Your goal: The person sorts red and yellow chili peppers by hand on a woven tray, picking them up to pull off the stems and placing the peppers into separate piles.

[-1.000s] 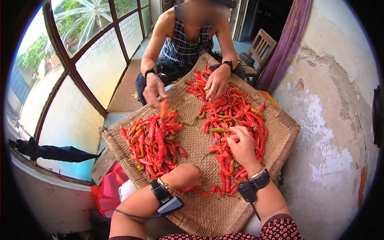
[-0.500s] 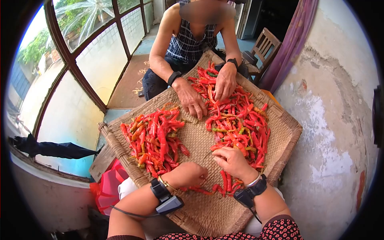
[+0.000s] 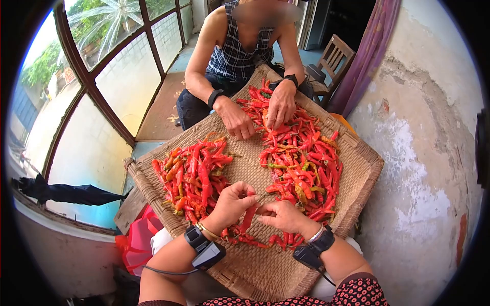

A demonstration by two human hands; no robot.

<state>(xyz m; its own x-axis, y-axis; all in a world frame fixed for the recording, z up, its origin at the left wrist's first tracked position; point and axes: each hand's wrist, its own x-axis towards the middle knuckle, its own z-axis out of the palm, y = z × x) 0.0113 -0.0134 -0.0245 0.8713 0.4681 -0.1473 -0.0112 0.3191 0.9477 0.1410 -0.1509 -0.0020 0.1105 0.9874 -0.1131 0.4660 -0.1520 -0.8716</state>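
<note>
My left hand [image 3: 230, 208] pinches a red chili pepper [image 3: 248, 218] that hangs down from its fingers. Close beside it, my right hand [image 3: 287, 217] has its thumb and forefinger pressed together near the top of that pepper; what they grip is too small to see. Both hands are over the near part of a woven basket tray [image 3: 250, 176]. A heap of red peppers with some orange ones [image 3: 191, 176] lies to the left. On the right is a larger pepper heap [image 3: 306, 168], and several peppers [image 3: 286, 239] lie under my hands.
Across the tray sits another person, whose two hands [image 3: 234, 120] are at the far end, one on the right heap. A wooden chair [image 3: 334, 61] stands behind. Windows and a dark folded umbrella [image 3: 76, 189] are left, with a pink bag [image 3: 143, 234] below; a worn wall is right.
My left hand has risen from low over the tray and now holds a pepper. My right hand has come left and down from the right heap to meet it.
</note>
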